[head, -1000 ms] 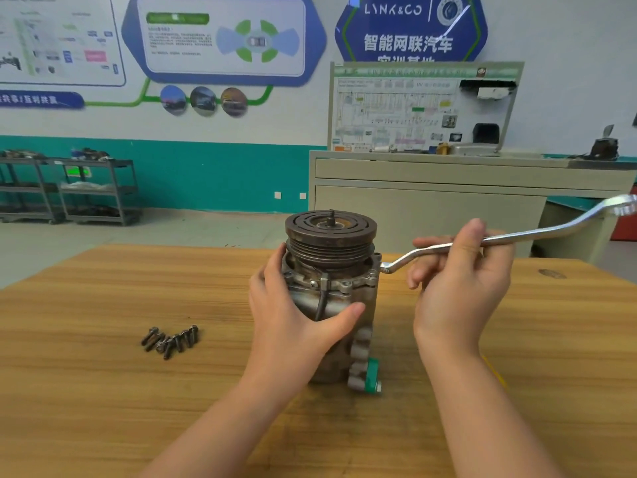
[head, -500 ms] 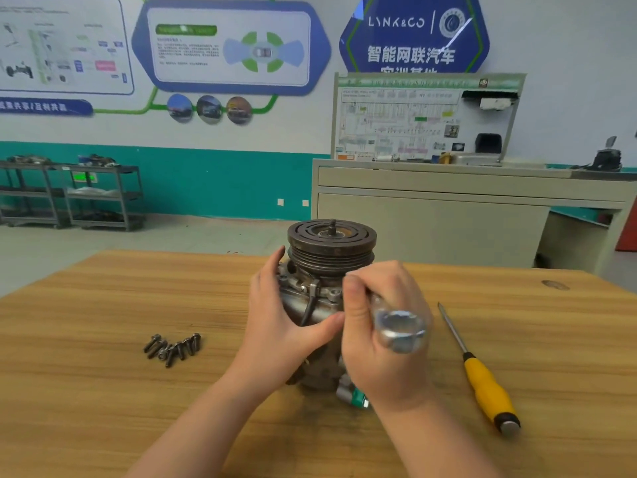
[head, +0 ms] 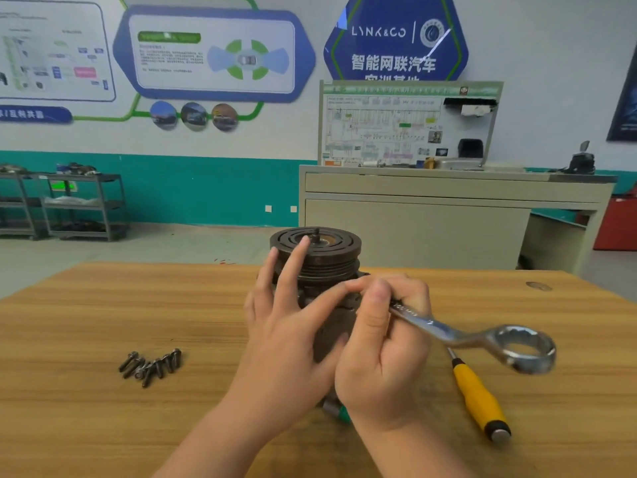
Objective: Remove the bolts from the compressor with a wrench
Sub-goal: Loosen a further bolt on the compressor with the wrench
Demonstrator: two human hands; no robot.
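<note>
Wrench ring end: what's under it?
Under the raised ring end of the silver ring wrench the wooden table shows, with the yellow-handled screwdriver lying there. The right hand and wrench cover the screwdriver's tip.

The right hand [head: 382, 343] grips the wrench [head: 482, 336] by its shank, ring end jutting right of the grip. Left of it, the left hand [head: 289, 326] rests open-fingered against the upright compressor [head: 320, 260].
</note>
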